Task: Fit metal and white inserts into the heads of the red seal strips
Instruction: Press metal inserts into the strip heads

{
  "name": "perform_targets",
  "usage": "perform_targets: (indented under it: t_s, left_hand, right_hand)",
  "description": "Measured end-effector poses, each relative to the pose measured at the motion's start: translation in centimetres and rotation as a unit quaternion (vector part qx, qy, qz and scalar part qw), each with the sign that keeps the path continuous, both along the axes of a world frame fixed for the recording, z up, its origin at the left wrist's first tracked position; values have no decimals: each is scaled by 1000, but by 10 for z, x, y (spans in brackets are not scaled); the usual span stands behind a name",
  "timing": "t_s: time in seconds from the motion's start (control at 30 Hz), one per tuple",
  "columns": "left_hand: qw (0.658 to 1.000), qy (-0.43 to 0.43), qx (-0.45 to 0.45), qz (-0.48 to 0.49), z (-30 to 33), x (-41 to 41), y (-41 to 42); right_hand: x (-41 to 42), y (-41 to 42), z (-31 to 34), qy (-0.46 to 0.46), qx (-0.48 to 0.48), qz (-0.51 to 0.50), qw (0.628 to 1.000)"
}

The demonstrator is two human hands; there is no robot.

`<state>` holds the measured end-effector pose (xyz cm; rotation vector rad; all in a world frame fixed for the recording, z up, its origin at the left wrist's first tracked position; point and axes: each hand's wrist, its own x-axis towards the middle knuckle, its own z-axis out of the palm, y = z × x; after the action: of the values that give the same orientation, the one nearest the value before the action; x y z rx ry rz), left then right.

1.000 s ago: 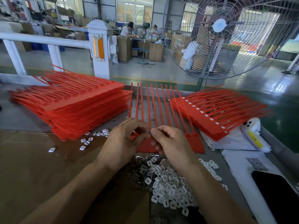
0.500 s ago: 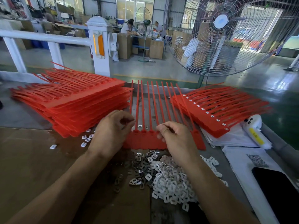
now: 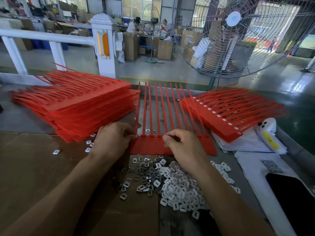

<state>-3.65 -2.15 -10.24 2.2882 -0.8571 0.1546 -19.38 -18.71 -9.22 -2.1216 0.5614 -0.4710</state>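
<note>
My left hand [image 3: 113,140] pinches the flimsy red seal strip sheet [image 3: 153,145] at its stiffer heads, while my right hand [image 3: 183,147] fingers curl together, contents hidden.

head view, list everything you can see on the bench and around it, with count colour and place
seal strip comb: one, red, flat at centre
seal strip stack: one, red, left
fitted seal strips: one pile, red with white inserts, right
white inserts: many, near centre
metal inserts: many, silver, left of the white ones
phone: one, black, near right
fan: one, grey, behind bench
left hand: fingers pinched at the comb's left end
right hand: fingers curled over the comb heads
</note>
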Motion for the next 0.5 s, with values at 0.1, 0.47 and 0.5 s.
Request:
perform_targets:
  t_s: [0.1,0.47,0.5]
  left_hand:
    - [1000,19,-3,6,1,-1,0]
    - [999,44,-12,10,6,-7,0]
    - [999,43,-14,10,6,-8,1]
  right_hand:
    - [0,1,0,4,-12,2,1000]
    - [-5,10,8,19,-104,147,983]
    - [-5,12,9,30,-120,173,977]
